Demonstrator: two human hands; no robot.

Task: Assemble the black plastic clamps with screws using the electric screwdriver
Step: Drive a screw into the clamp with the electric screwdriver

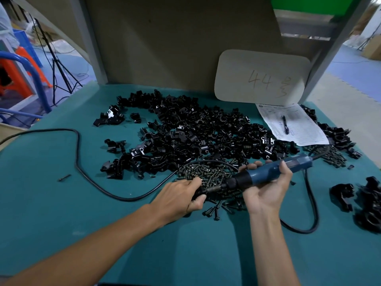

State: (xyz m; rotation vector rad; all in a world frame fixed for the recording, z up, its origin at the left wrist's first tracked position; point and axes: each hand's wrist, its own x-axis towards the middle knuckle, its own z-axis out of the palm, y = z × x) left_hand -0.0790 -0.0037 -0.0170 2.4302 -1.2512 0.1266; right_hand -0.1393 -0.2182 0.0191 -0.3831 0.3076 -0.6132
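the right hand (268,190) was wrapped around the blue body of the electric screwdriver (272,172), palm up, fingers curled over the far side and thumb across the top. the tool lay nearly level, its bit aimed to the left of that grip. at the bit's end the left hand (179,196) pinched a small dark part (197,195) between thumb and curled fingers; most of it was hidden, so whether it was a clamp could not be told. under and just beyond both hands lay the heap of screws (208,174), and beyond that the big pile of black plastic clamps (195,129) on the green table (61,213). a black cable (77,149) wound across the table left of the left hand. well right of the right hand sat more clamp pieces (369,205); a sheet of paper (299,124) with a pen (285,124) lay beyond it.
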